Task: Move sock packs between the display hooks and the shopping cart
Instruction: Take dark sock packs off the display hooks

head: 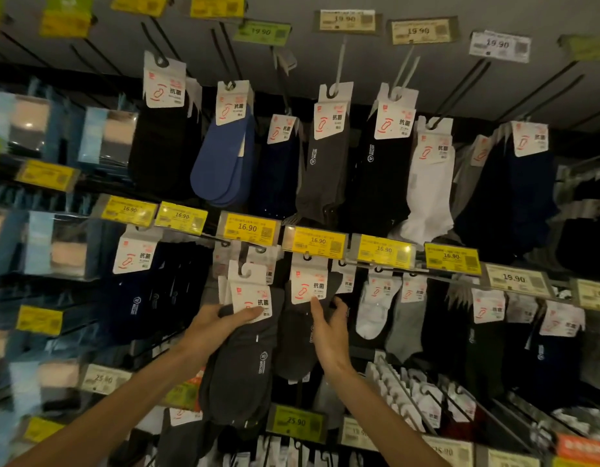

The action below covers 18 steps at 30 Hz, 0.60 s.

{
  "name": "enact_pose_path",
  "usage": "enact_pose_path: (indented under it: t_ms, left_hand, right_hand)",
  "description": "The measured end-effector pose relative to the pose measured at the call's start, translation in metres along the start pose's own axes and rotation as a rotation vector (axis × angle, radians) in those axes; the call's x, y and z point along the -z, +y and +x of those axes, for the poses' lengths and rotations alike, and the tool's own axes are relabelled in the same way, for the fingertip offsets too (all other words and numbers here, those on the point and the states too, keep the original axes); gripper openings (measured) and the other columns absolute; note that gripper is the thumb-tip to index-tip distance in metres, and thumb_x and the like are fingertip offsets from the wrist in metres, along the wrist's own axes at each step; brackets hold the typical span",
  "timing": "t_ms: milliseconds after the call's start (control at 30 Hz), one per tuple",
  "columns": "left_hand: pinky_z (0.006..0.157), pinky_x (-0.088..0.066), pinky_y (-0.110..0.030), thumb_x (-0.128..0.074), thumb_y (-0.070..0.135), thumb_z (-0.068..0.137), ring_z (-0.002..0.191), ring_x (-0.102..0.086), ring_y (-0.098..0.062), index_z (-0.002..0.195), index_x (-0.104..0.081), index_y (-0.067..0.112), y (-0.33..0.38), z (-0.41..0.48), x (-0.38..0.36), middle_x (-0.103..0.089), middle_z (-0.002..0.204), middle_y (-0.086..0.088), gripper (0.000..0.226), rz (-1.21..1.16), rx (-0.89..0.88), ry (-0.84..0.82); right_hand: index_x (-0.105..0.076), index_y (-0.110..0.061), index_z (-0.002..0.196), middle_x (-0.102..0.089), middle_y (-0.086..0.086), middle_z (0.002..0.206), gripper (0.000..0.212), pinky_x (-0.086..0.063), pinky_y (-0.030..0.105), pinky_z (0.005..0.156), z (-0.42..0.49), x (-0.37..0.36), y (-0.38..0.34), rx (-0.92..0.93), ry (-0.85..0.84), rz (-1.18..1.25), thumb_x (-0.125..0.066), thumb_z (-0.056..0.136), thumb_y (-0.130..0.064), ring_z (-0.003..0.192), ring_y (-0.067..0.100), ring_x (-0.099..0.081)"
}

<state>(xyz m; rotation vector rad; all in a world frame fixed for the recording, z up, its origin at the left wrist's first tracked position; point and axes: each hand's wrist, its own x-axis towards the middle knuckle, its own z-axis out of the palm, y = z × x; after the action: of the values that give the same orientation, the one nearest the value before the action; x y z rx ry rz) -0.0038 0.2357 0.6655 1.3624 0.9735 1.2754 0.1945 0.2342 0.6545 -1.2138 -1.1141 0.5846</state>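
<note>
Head view. The person stands facing a display wall (369, 62) hung with sock packs in rows. Two bare forearms reach up from the bottom edge, and two hands work at the lower middle of the wall.

The left hand (217, 326) grips one dark grey sock pack (241, 365). The thumb lies across the lower edge of its white header card and the fingers wrap behind it. The cut-out at the top of the card sits at the tip of a black display hook (242, 252). It cannot be told whether the card hangs on the hook or is only held against it.

The right hand (328, 328) is wide, with its fingers extended. Its index finger touches the header card of the neighbouring sock pack (298, 335), which hangs just to the right of the held pack. This hand holds nothing.

Six yellow 16.90 price tags (247, 227) run in one line across the middle of the wall, directly above the two hands.

In the row above the tags, seven front packs can be counted, among them one blue sock pack (224, 163) and one white sock pack (426, 190). The rest are dark. Boxed goods at the left edge are blurred.
</note>
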Motion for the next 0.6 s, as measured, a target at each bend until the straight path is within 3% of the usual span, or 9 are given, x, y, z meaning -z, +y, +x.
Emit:
enact_pose_path:
  t_ms: [67,167,233,300,600]
  left_hand:
    - [0.086,-0.058,-0.038,-0.081,0.036,0.076,0.089,-0.074,-0.020,0.106,-0.075,0.016,-0.002,-0.008,0.001,-0.077,0.095,-0.001,0.036,0.041,-0.023,-0.014]
    - [0.083,-0.058,-0.036,-0.080,0.036,0.077,0.088,-0.074,-0.019,0.103,-0.076,0.015,0.000,-0.023,-0.006,-0.077,0.094,-0.001,0.034,0.041,-0.048,-0.055]
    - [0.074,-0.058,-0.028,-0.078,0.032,0.079,0.086,-0.074,-0.017,0.101,-0.077,0.013,0.004,-0.034,-0.015,-0.078,0.092,-0.002,0.028,0.040,-0.065,-0.107]
    - [0.069,-0.057,-0.022,-0.076,0.029,0.082,0.086,-0.074,-0.015,0.101,-0.076,0.013,0.008,-0.041,-0.024,-0.078,0.092,-0.002,0.025,0.010,-0.074,-0.135]
    - [0.069,-0.056,-0.019,-0.073,0.039,0.083,0.086,-0.074,-0.011,0.090,-0.078,0.014,0.006,-0.052,-0.048,-0.078,0.088,0.001,0.027,0.031,-0.106,-0.105]
  right_hand:
    - [-0.026,-0.024,0.148,-0.027,-0.005,0.145,0.061,-0.028,0.032,0.114,-0.016,0.005,0.001,0.122,0.043,-0.144,-0.050,0.097,-0.045,0.138,0.013,-0.026]
    - [-0.046,-0.035,0.125,-0.043,-0.012,0.129,0.031,-0.036,0.020,0.102,-0.046,0.013,0.000,0.341,-0.080,-0.160,-0.052,0.096,-0.043,0.122,0.000,-0.041]
    - [-0.052,-0.036,0.117,-0.061,-0.012,0.115,0.030,-0.048,0.024,0.095,-0.064,0.012,-0.007,0.311,-0.260,-0.057,-0.054,0.091,-0.050,0.109,0.000,-0.057]
    - [-0.055,-0.029,0.121,-0.069,-0.011,0.111,0.042,-0.053,0.029,0.094,-0.069,0.010,-0.009,0.217,-0.322,0.066,-0.060,0.086,-0.051,0.105,0.003,-0.064]
    - [-0.056,-0.025,0.116,-0.069,-0.005,0.115,0.033,-0.056,0.042,0.092,-0.073,0.031,-0.011,0.018,-0.266,0.198,-0.071,0.087,-0.024,0.102,0.008,-0.067]
